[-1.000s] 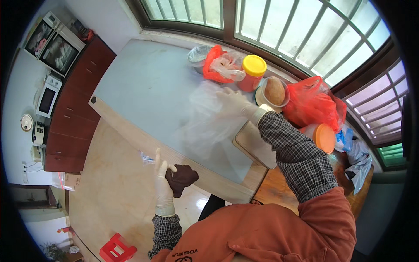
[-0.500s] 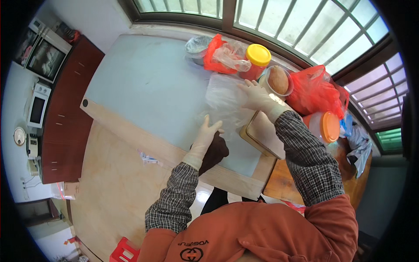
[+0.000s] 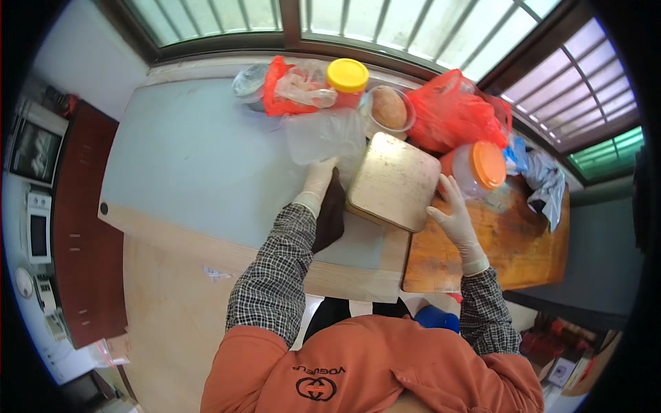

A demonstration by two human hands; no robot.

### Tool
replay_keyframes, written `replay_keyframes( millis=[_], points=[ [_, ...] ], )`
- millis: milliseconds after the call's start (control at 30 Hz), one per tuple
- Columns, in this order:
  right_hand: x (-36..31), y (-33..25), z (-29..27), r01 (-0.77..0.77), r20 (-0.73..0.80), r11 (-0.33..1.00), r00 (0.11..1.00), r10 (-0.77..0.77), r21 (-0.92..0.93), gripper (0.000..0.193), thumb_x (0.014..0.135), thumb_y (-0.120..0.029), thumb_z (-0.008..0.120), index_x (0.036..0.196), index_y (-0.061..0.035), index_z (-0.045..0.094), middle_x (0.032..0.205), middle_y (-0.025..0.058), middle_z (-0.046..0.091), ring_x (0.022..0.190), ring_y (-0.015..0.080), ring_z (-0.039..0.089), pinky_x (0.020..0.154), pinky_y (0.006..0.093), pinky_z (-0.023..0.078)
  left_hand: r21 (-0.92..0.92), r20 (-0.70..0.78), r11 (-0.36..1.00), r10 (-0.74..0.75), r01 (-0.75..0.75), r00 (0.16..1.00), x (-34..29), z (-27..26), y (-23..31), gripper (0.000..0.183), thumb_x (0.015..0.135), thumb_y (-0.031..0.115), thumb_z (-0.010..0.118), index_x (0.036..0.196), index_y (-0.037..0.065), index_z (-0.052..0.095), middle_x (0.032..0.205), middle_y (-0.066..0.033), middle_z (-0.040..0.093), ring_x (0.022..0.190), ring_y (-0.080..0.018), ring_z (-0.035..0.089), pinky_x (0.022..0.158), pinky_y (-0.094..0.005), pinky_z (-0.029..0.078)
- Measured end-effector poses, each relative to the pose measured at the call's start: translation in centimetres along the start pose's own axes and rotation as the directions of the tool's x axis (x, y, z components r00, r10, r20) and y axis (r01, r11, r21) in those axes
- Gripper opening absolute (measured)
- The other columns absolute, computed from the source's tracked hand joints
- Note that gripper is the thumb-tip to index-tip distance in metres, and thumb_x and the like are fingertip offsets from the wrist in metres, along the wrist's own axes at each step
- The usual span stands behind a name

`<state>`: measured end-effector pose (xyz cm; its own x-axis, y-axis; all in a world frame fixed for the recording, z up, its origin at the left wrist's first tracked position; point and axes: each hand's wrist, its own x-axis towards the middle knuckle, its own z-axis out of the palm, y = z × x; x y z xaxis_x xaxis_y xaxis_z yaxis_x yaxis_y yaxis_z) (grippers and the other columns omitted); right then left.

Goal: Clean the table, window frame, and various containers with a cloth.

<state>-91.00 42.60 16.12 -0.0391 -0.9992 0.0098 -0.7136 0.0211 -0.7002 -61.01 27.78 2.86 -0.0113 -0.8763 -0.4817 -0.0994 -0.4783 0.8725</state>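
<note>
A pale gold square tin [image 3: 394, 182] with a worn lid lies at the right end of the table. My right hand [image 3: 456, 219], in a whitish glove, is against or just off its right side, fingers apart. My left hand [image 3: 318, 182], also gloved, reaches in beside the tin's left side. The left fingertips are hidden around a crumpled clear plastic bag [image 3: 323, 136]. Alongside that hand runs a dark brown shape [image 3: 332, 215]; I cannot make out what it is.
Behind the tin stand a yellow-lidded jar [image 3: 347, 77], a clear tub with a round brown item [image 3: 388, 108], and red plastic bags [image 3: 454, 110]. An orange-lidded jar [image 3: 482, 168] stands on the wooden table [image 3: 475, 258] to the right. Barred windows line the back.
My right hand has drawn back from the clear bag to the tin's right side. The tin shows more fully now. My left hand has reached farther forward, and the view has swung right.
</note>
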Motion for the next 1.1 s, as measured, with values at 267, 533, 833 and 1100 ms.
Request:
replay_keyframes(
  millis=[267, 533, 833, 1100],
  points=[
    [-8.5, 2.1, -0.4, -0.202, -0.048, 0.979, 0.978, 0.201, -0.017, 0.065, 0.078, -0.016, 0.068, 0.138, -0.0096, 0.041, 0.145, 0.0195, 0.033, 0.133, 0.0349, 0.033, 0.109, 0.0406, 0.029, -0.208, 0.132, 0.976, 0.091, -0.062, 0.987, -4.3, -2.2, -0.3, 0.048, 0.082, 0.024, 0.062, 0.12, -0.005, 0.055, 0.095, -0.0095, 0.063, 0.087, -0.018, 0.058, 0.079, -0.0315, 0.046],
    [-16.7, 1.0, 3.4, -0.501, 0.415, 0.618, 0.862, 0.291, 0.607, 0.072, 0.08, -0.017, 0.068, 0.142, -0.0062, 0.033, 0.146, 0.0145, 0.034, 0.127, 0.0287, 0.043, 0.105, 0.037, 0.035, -0.577, 0.023, 0.772, -0.313, 0.268, 0.949, -20.8, -5.2, 3.6, 0.048, 0.088, 0.028, 0.057, 0.125, -0.001, 0.052, 0.079, -0.0111, 0.063, 0.079, -0.0218, 0.062, 0.077, -0.0359, 0.05],
    [-15.2, -9.3, 5.9, -0.462, 0.543, 0.388, 0.83, -0.128, 0.798, 0.068, 0.082, -0.017, 0.065, 0.141, -0.005, 0.032, 0.129, 0.0118, 0.05, 0.116, 0.0176, 0.048, 0.097, 0.0295, 0.041, -0.53, 0.001, 0.834, 0.185, -0.156, 0.983, -31.6, 3.3, 2.2, 0.04, 0.094, 0.019, 0.046, 0.131, 0.002, 0.048, 0.093, -0.0085, 0.064, 0.088, -0.0168, 0.06, 0.081, -0.029, 0.049],
    [-10.4, -3.0, -2.8, -0.031, -0.055, 0.478, 0.985, 0.165, 0.878, 0.033, 0.083, -0.007, 0.057, 0.115, 0.0017, 0.054, 0.104, 0.0067, 0.06, 0.098, 0.0146, 0.055, 0.087, 0.0291, 0.046, 0.6, 0.04, 0.483, 0.778, -0.637, 0.628, -25.4, 6.2, 3.2, 0.077, 0.078, 0.019, 0.069, 0.14, -0.001, 0.03, 0.137, -0.0231, 0.04, 0.125, -0.0363, 0.04, 0.107, -0.043, 0.029]
  ],
)
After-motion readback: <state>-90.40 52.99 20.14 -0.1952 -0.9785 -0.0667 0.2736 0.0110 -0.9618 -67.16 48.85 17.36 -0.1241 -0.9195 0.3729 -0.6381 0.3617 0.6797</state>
